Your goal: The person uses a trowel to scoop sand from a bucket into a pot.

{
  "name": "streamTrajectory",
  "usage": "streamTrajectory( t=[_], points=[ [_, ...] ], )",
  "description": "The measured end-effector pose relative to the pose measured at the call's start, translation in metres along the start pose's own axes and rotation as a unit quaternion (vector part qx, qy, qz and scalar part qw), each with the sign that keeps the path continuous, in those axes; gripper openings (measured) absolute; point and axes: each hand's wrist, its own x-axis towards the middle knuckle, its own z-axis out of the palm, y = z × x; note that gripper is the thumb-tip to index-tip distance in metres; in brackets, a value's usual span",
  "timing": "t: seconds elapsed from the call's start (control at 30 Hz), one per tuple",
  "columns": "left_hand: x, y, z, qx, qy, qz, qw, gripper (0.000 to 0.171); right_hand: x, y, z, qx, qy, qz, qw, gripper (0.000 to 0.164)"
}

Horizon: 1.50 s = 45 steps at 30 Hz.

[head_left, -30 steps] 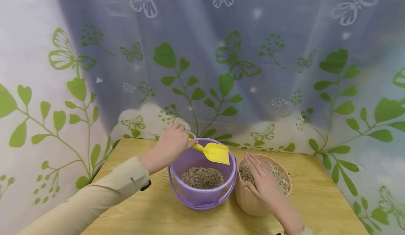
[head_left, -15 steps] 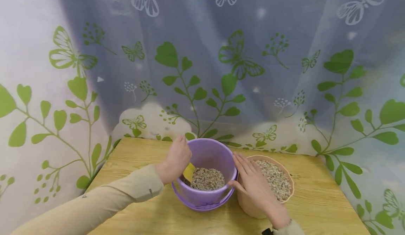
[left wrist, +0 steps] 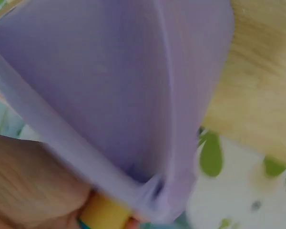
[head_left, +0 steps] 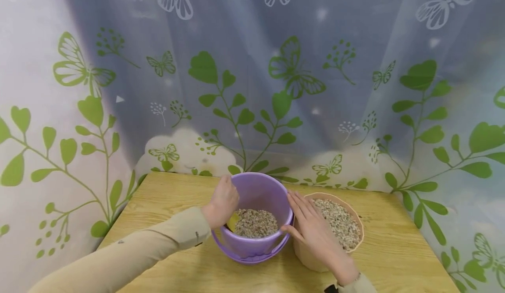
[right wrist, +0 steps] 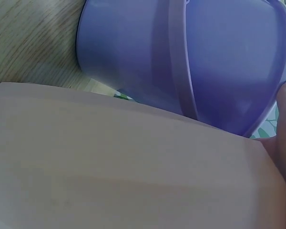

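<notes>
My left hand (head_left: 222,202) grips the handle of a yellow toy shovel (head_left: 233,223) at the left rim of a purple bucket (head_left: 248,245). The shovel's blade points down inside the bucket, partly sunk beside a bed of mixed gravel-like grains (head_left: 257,224). In the left wrist view, a yellow handle (left wrist: 105,212) shows between the fingers, close by the bucket's rim. My right hand (head_left: 313,234) reaches over a peach-coloured pot (head_left: 309,258), fingers straight, fingertips at the bucket's right rim. Paler grains (head_left: 340,224) nearly fill the pot.
Bucket and pot stand side by side on a wooden table (head_left: 169,188). The bucket's purple carrying handle (head_left: 252,259) hangs down at its front. Behind the table rises a curtain (head_left: 252,122) printed with butterflies and leaves.
My left hand has lowered the shovel from above the bucket down into it at the left side. My right hand has shifted left from over the pot's grains to the bucket's rim.
</notes>
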Motion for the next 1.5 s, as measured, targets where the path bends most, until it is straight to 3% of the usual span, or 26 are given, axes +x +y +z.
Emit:
streamTrajectory(
  t=[0.23,0.37,0.5,0.73,0.97,1.13,1.4,1.5],
  points=[
    [0.002,0.005,0.014,-0.078,0.061,-0.027,0.9948,0.021,0.0,0.0,0.0,0.011,-0.004,0.002,1.0,0.085],
    [0.003,0.007,0.018,-0.123,0.1,-0.03,0.9869,0.03,0.0,-0.001,0.0,0.014,0.003,0.0,1.0,0.085],
    [0.004,0.007,0.022,-0.176,0.111,-0.024,0.9778,0.035,-0.001,-0.001,-0.001,0.019,0.004,0.0,1.0,0.086],
    [0.006,0.008,0.027,-0.27,0.139,-0.011,0.9526,0.036,-0.002,-0.001,0.001,0.025,-0.002,0.002,1.0,0.084],
    [0.001,0.002,0.024,-0.377,0.109,-0.031,0.9192,0.042,-0.001,-0.001,0.002,0.027,-0.004,0.002,1.0,0.084],
    [-0.004,-0.006,0.02,-0.408,0.119,-0.041,0.9043,0.048,0.001,-0.002,0.002,0.024,0.001,-0.004,1.0,0.086],
    [-0.011,-0.013,0.026,-0.396,0.171,-0.083,0.8984,0.052,0.001,-0.002,0.0,0.014,-0.007,-0.002,1.0,0.084],
    [-0.013,-0.014,0.026,-0.401,0.186,-0.093,0.8922,0.052,-0.001,-0.001,-0.001,0.015,-0.01,0.008,1.0,0.084]
  ],
)
